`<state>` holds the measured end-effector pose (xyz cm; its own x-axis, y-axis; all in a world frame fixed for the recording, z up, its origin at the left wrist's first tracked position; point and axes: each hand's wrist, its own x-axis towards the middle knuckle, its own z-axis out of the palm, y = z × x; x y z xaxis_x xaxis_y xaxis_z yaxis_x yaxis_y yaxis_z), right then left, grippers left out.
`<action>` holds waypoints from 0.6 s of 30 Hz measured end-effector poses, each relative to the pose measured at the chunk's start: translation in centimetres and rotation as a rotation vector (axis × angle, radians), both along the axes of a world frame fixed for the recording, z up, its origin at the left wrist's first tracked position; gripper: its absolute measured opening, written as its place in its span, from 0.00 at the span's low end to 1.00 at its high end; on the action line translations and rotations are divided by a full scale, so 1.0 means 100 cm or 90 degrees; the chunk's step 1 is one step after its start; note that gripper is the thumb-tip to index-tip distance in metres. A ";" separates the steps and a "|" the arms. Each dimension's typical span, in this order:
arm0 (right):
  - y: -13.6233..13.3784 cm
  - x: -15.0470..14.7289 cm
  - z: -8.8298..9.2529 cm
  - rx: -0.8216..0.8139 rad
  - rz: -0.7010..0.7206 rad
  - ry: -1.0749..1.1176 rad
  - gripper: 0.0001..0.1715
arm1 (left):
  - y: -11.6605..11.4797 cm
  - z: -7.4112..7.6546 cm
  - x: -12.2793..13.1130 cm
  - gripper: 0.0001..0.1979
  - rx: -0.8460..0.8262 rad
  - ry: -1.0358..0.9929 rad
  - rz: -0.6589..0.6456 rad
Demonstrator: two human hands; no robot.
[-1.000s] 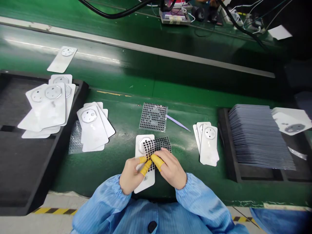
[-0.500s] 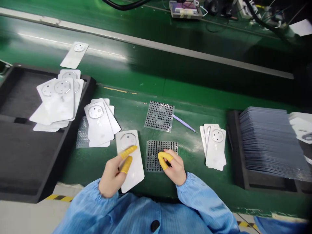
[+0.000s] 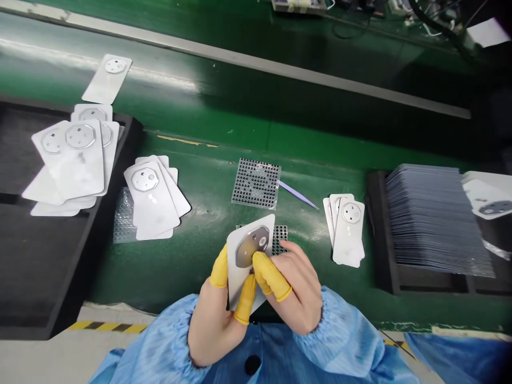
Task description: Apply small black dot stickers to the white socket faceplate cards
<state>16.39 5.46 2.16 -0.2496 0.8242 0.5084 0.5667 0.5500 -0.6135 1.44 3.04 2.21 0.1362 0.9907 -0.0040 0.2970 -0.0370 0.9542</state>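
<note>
**One back cover in hand, tilted up over the dot sheet**

The white back cover (image 3: 248, 255) is lifted off the green bench at its near edge, with the camera-ring side facing the camera. The left hand (image 3: 216, 320) clamps it by both long edges between yellow-cotted fingers. The right hand (image 3: 300, 290) is closed on it, cotted tips pressing just below the ring.

A black dot sheet (image 3: 281, 233) lies beneath, mostly hidden. A second dot sheet (image 3: 256, 183) lies just beyond, with a purple pick (image 3: 298, 194) beside it.

Judged progress:
- A small pile of covers (image 3: 347, 230) sits to the right.
- A larger pile (image 3: 154, 200) lies to the left.
- More covers lie in the black tray (image 3: 120, 176) at the left edge.
- I cannot tell which pile is finished.
- The dense stack in the right tray (image 3: 432, 218) suggests much work remains.
</note>
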 end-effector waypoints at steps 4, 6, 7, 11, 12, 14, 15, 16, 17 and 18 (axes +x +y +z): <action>-0.007 0.002 0.001 0.042 -0.015 -0.121 0.12 | 0.001 0.001 0.001 0.32 0.015 -0.006 0.021; -0.011 0.002 -0.001 0.038 -0.016 -0.144 0.12 | 0.001 0.001 0.001 0.33 0.035 -0.003 0.019; -0.012 0.001 -0.002 0.034 -0.017 -0.144 0.13 | 0.001 0.001 0.001 0.33 0.043 0.001 0.016; -0.012 0.000 -0.002 0.027 -0.017 -0.133 0.16 | 0.001 -0.001 0.001 0.33 0.071 0.045 -0.003; -0.011 0.000 -0.002 0.026 -0.016 -0.135 0.16 | 0.001 -0.002 0.000 0.34 0.075 0.064 -0.011; -0.011 0.001 0.000 0.019 -0.015 -0.149 0.17 | 0.000 -0.003 -0.001 0.35 0.081 0.105 -0.030; -0.011 0.001 0.000 0.010 -0.015 -0.162 0.18 | 0.000 -0.004 -0.001 0.36 0.082 0.123 -0.031; -0.012 0.001 0.001 -0.002 -0.014 -0.177 0.19 | 0.000 -0.004 -0.002 0.37 0.083 0.137 -0.027; -0.013 0.001 0.001 -0.016 -0.011 -0.193 0.20 | -0.001 -0.005 -0.002 0.38 0.083 0.144 -0.021; -0.014 0.000 0.001 -0.030 -0.004 -0.206 0.21 | -0.001 -0.006 -0.003 0.38 0.080 0.148 -0.016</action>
<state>16.42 4.03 2.31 -0.3864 0.8471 0.3648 0.7396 0.5209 -0.4262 1.18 2.97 1.60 0.1703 0.9817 0.0851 0.5047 -0.1611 0.8481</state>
